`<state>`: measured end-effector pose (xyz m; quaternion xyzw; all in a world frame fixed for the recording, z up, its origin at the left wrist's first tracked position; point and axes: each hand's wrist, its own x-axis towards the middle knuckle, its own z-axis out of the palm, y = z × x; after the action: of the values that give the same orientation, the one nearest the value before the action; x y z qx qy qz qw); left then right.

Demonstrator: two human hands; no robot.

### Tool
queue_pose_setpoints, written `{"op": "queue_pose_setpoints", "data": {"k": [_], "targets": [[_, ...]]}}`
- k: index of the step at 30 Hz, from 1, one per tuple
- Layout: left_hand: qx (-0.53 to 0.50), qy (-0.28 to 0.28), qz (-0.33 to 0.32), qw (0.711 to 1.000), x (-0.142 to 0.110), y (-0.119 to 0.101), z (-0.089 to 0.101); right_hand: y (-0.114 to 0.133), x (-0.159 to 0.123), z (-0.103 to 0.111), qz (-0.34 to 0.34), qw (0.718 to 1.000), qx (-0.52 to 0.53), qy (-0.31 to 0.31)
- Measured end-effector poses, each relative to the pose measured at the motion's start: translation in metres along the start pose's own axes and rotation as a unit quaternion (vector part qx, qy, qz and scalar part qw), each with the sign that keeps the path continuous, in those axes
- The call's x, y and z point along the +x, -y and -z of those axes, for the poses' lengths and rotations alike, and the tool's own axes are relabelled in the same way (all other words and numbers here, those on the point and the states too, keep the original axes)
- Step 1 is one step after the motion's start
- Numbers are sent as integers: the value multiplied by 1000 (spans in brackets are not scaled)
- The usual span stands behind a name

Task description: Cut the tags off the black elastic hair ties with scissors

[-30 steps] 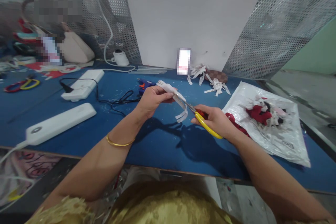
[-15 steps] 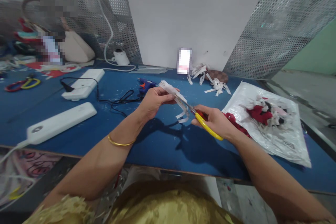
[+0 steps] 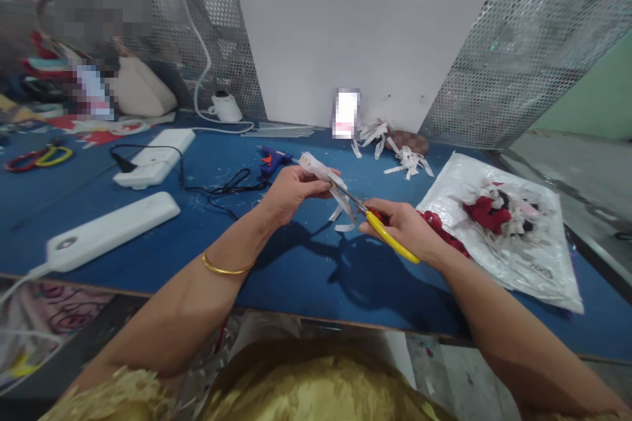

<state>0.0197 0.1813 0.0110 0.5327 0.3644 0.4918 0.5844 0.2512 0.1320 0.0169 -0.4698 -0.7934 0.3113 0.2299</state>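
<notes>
Between the thumb and fingers of my left hand [image 3: 296,192] is a white strip with dark printing [image 3: 316,167], its lower end hanging toward the table. My right hand [image 3: 399,227] grips scissors [image 3: 388,237] with yellow and red handles. The scissor blades lie along the strip, close to my left fingertips; whether they are parted is hard to make out. Below the blades, a narrow cut piece of white strip [image 3: 344,227] shows above the blue table [image 3: 306,276]. Just behind my left hand lies a blue glue gun [image 3: 274,160] with a black cord.
On the right, a white plastic bag [image 3: 513,270] carries red, black and white scraps, with red fabric [image 3: 442,231] beside it. White strips [image 3: 409,161] lie at the back near a phone [image 3: 346,115]. White power strips [image 3: 116,230] and another pair of scissors [image 3: 42,156] are leftward.
The strip has tilted slightly in my left hand, and its hanging end has shifted a little. The scissors stay at nearly the same place along it.
</notes>
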Motion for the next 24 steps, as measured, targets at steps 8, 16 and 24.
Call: {"op": "queue_pose_setpoints", "data": {"k": [8, 16, 24], "targets": [[1, 16, 9, 1000, 0, 4, -3, 3, -1, -3, -7, 1000, -4, 6], [3, 23, 14, 1000, 0, 5, -3, 0, 0, -1, -7, 1000, -6, 2], [42, 5, 4, 999, -1, -4, 0, 0, 1, 3, -18, 999, -29, -33]]}}
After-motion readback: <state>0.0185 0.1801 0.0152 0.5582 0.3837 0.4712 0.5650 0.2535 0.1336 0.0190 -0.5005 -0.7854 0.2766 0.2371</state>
